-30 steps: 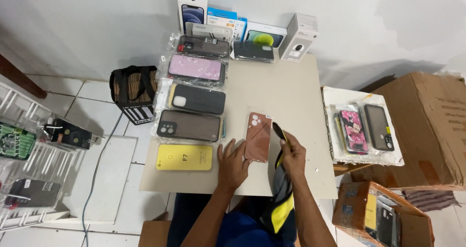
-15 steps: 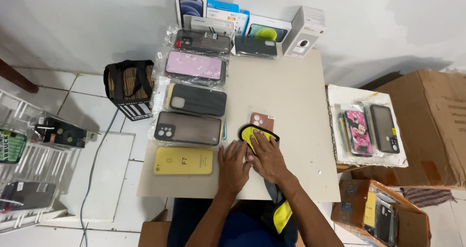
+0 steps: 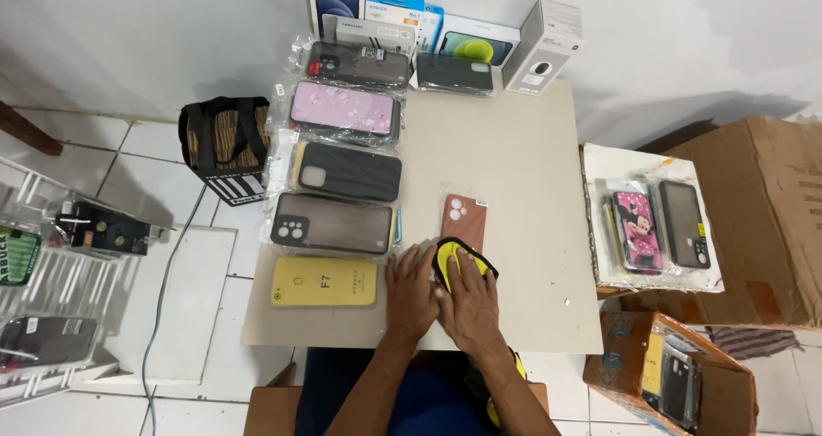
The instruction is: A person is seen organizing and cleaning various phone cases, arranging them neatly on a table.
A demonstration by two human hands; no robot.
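Meanwhile both hands are lying flat, fingers spread, the right hand [image 3: 469,303] pressing the yellow-and-black case [image 3: 458,263] and the left hand [image 3: 411,295] touching the table [image 3: 522,196] beside it.

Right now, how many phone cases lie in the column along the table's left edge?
5: dark case farthest, pink case, black case, smoky case, yellow case nearest. Others may lie underneath.

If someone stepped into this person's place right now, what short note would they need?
Left hand: flat on the table, fingertips at the bagged brown-pink phone case.
Right hand: palm down on the yellow-and-black cloth, pressing it over the lower end of that case.
Done: five bagged cases lie in a column at the left, yellow case nearest.
Left: the brown-pink case sits apart from the column, under the cloth.
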